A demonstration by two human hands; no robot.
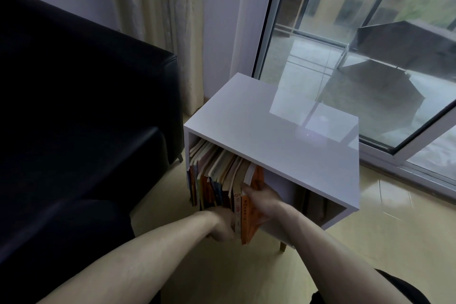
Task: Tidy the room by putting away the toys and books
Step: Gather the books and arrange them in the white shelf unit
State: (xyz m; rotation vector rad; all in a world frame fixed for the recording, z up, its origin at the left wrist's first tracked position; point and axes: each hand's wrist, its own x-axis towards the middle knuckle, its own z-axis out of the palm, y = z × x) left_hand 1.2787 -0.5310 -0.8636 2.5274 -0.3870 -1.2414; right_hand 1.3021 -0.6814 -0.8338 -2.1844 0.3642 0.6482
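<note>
A low white cabinet (283, 136) with a smooth, glossy top that mirrors the window stands on pale, shiny floor tiles (370, 242), its open box front facing the person. Inside, a row of thin paperback books (214, 175) stands upright and slightly fanned, filling the left part of the compartment; their page edges look cream and soft, their spines mixed orange, blue and white. At the right end of the row is an orange book (249, 219) with a matte cover, its spine half out of the opening. The right hand (265, 201) reaches in from the right with the arm stretched forward, fingers curled over the book's top edge and cover, clamped on it. The left hand (222, 226) comes in low at the bottom of the row, its fingers hidden behind the spines, so whether it grips cannot be told. Left of the cabinet sits a dark, smooth leather-like sofa (86, 106); behind it hang cream curtains (158, 20)
</note>
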